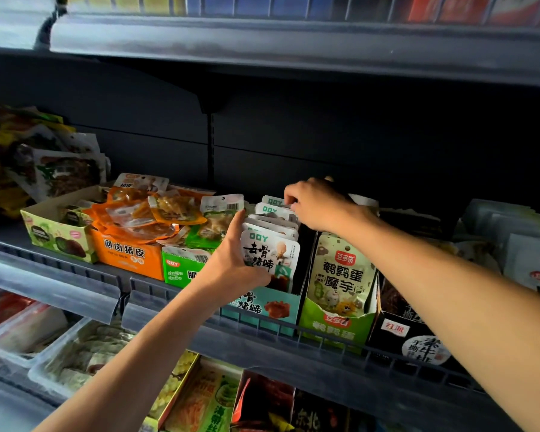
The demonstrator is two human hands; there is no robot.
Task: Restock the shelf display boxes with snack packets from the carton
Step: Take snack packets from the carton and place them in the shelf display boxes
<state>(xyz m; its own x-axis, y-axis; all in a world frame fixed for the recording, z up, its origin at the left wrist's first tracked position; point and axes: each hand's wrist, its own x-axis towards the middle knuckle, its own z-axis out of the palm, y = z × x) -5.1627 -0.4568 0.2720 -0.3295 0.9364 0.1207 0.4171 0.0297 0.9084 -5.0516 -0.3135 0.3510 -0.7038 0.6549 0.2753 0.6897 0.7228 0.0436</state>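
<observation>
Left hand [231, 260]: curled round the front of a row of white snack packets [270, 255], thumb at their left edge.
Right hand [317, 204]: fingertips are pinched on the top edge of a packet at the back of the same row.
Packets: stood upright between both hands, in a teal display box [264, 308].
Green box [335, 325]: just under the right forearm, one packet upright in it.
Orange box [127, 252]: left of the left hand, heaped with orange packets.
Carton: not seen.
</observation>
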